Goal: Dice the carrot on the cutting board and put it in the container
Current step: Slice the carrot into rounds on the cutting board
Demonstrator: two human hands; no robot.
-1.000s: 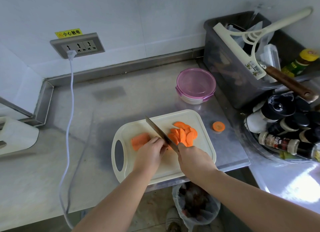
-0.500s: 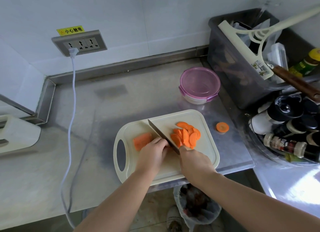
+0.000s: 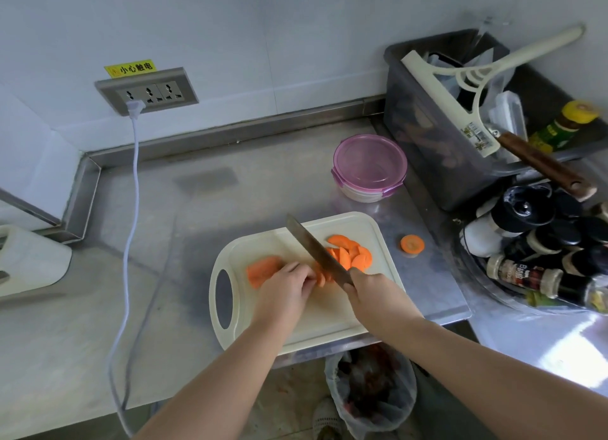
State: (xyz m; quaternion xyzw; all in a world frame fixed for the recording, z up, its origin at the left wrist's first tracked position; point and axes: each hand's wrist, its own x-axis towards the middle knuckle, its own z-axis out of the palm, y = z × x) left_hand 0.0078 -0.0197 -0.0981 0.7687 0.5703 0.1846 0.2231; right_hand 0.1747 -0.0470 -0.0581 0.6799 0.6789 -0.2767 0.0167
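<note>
A cream cutting board (image 3: 329, 314) lies on the steel counter. On it my left hand (image 3: 286, 291) presses down an orange carrot piece (image 3: 261, 268), fingertips next to the blade. My right hand (image 3: 375, 295) grips the handle of a knife (image 3: 312, 249), its blade slanting across the board at the carrot's cut end. Several carrot slices (image 3: 350, 253) are piled to the right of the blade. One round slice (image 3: 412, 244) lies off the board on the counter. A round container with a pink lid (image 3: 370, 168) stands behind the board, lid on.
A grey bin (image 3: 427, 137) with a cream squeegee and utensils stands at the back right. Dark seasoning bottles (image 3: 539, 242) crowd the right side. A white cord (image 3: 131, 226) runs from the wall socket down the left. A bagged waste bin (image 3: 371, 393) sits below the counter edge.
The knife blade has shifted a little to the left along the carrot, and my left hand has drawn back with it. The pile of slices stays to the blade's right.
</note>
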